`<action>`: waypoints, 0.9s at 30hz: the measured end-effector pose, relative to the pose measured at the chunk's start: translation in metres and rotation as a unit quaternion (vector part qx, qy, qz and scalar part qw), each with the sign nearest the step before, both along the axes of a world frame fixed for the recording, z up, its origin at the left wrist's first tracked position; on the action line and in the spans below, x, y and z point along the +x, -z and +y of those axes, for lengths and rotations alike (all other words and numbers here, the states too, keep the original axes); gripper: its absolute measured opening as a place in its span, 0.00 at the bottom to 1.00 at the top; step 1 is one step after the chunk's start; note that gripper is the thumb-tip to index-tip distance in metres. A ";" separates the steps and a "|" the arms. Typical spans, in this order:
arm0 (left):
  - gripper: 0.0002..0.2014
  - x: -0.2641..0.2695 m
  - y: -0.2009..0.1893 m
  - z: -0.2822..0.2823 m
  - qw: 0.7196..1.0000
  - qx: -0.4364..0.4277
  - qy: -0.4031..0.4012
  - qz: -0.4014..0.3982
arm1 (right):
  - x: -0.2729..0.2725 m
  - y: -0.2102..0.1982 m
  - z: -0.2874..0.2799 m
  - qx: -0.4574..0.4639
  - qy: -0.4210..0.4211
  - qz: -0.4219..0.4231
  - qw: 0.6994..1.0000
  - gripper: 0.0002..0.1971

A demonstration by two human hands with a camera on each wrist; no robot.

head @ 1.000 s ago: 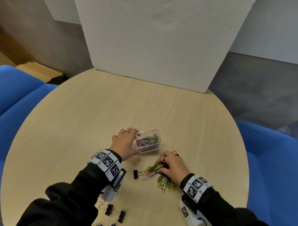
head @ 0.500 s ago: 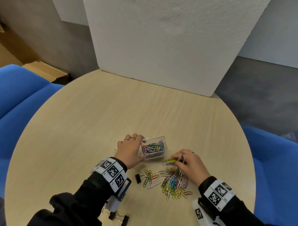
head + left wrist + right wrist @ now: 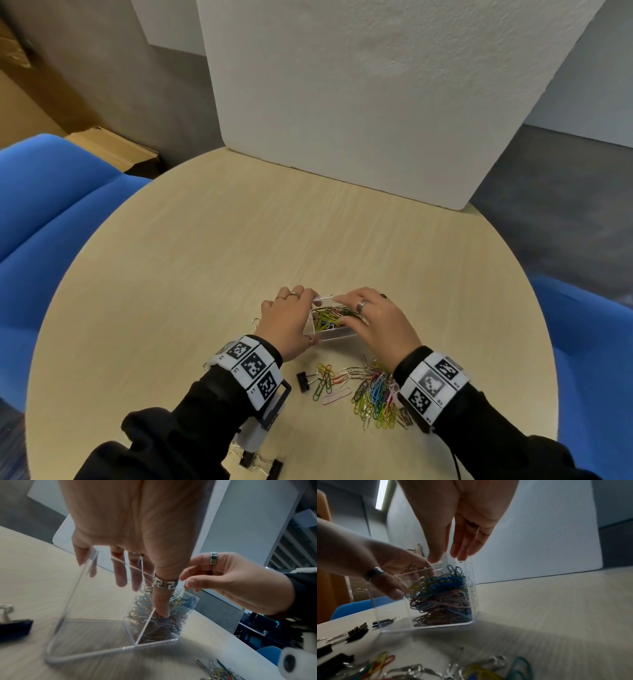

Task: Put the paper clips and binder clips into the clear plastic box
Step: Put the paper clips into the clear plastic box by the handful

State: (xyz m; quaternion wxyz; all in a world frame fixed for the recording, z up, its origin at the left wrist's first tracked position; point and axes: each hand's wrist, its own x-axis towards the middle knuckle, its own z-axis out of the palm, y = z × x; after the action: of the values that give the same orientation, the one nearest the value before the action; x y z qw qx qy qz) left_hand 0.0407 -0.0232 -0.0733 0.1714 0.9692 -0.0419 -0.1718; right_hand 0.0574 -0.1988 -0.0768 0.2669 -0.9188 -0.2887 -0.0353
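Observation:
The clear plastic box stands on the round table with a heap of coloured paper clips in its right compartment. Its left compartment looks empty. My left hand grips the box's left end, thumb on the near side and fingers on the far wall. Over the heap hovers my right hand; its fingers point down, loosely straight, with nothing between them and the thumb. Loose paper clips lie near my right wrist. A black binder clip lies left of them.
More binder clips lie at the table's near edge under my left forearm, and one lies left of the box. A white foam board stands at the table's far edge. Blue chairs flank the table.
My right hand lifted a bunch of paper clips off the loose pile and moved up-left over the box; the bunch is no longer in its fingers. The left hand stayed on the box.

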 end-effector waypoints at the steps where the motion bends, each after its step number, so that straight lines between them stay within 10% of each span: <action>1: 0.31 0.000 0.000 0.000 1.000 0.002 0.001 0.001 | -0.001 0.000 -0.004 0.021 0.020 0.000 1.000 0.16; 9: 0.31 0.001 0.000 0.000 1.000 0.009 0.006 0.002 | -0.004 0.013 -0.019 -0.160 -0.010 -0.091 0.983 0.14; 21: 0.31 0.000 0.001 0.000 1.000 0.007 0.008 0.000 | -0.004 0.014 -0.015 -0.142 -0.045 -0.111 0.983 0.08; 27: 0.31 0.002 0.004 -0.001 1.000 0.011 0.005 -0.007 | -0.004 0.009 0.002 -0.195 -0.054 -0.120 0.972 0.20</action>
State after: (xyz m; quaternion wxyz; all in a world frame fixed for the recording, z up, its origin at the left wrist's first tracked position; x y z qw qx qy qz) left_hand 0.0426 -0.0239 -0.0770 0.1596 0.9719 -0.0466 -0.1664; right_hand 0.0536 -0.1972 -0.0861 0.0478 -0.9252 -0.3691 -0.0737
